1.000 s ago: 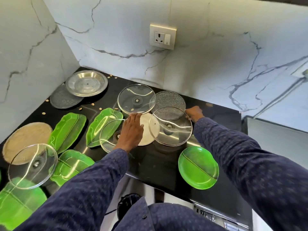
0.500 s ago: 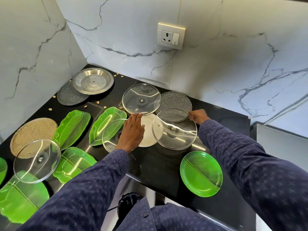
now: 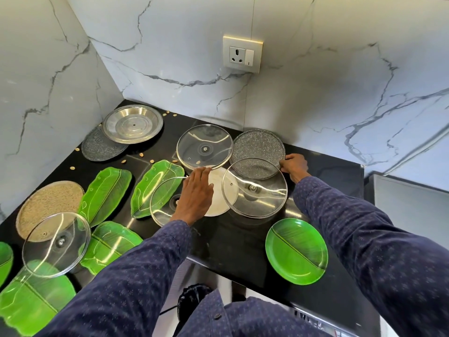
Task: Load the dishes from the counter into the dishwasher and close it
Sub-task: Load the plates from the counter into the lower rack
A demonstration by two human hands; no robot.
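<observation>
My left hand point(image 3: 196, 193) lies flat with fingers spread, over a white plate point(image 3: 220, 190) and a clear glass lid point(image 3: 162, 203) on the black counter point(image 3: 233, 242). My right hand point(image 3: 294, 166) is closed on the far right rim of another glass lid point(image 3: 255, 188). That lid overlaps the white plate and a grey speckled plate point(image 3: 258, 148). A third glass lid point(image 3: 204, 147) lies just beyond my left hand. A round green plate point(image 3: 296, 250) sits near the counter's front edge.
Green leaf-shaped plates point(image 3: 107, 190) point(image 3: 155, 188), a beige round plate point(image 3: 48, 205), a steel plate point(image 3: 132, 124), another grey plate point(image 3: 99, 147) and a glass lid point(image 3: 56, 244) fill the left side. Small seeds lie scattered. Marble walls meet at the corner; a socket point(image 3: 243, 54) is on the back wall.
Both hands keep their places on the dishes. The view has tilted a little, so the counter sits lower in the frame.
</observation>
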